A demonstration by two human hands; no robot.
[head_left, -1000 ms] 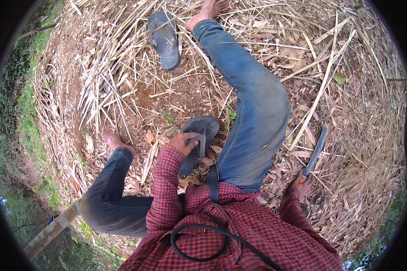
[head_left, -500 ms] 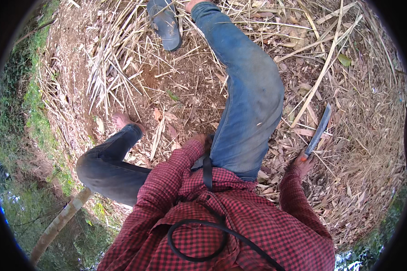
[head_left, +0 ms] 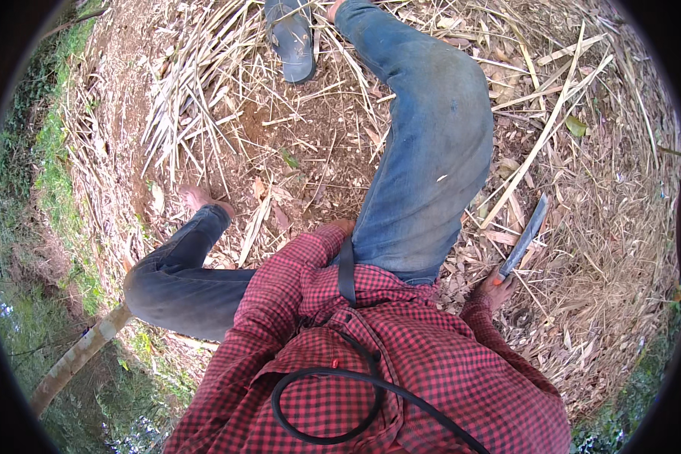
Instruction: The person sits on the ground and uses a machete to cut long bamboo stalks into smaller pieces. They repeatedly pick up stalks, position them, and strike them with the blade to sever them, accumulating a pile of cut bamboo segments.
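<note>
To the right of my raised right leg, my right hand (head_left: 495, 290) is closed around the handle end of a machete (head_left: 527, 236). Its long grey blade points up and to the right, just over the litter on the ground. A bit of orange shows where the blade meets my fingers. My left hand (head_left: 343, 225) is between my legs, tucked against the inner side of my right thigh. Only the back of that hand near the cuff shows; its fingers are hidden behind the jeans (head_left: 431, 159), so I cannot see whether it holds anything.
A pile of split pale strips (head_left: 185, 113) lies at the far left, near a grey sandal (head_left: 291, 45). Long strips (head_left: 541, 144) lie beyond the machete. My bare left foot (head_left: 197, 198) rests on the ground. A pole (head_left: 83, 356) slants at the lower left, and a black cord (head_left: 408, 397) hangs over my shirt.
My right hand and the machete sit slightly lower and further left in view. My right knee appears further right. Less of my left hand shows beside the thigh.
</note>
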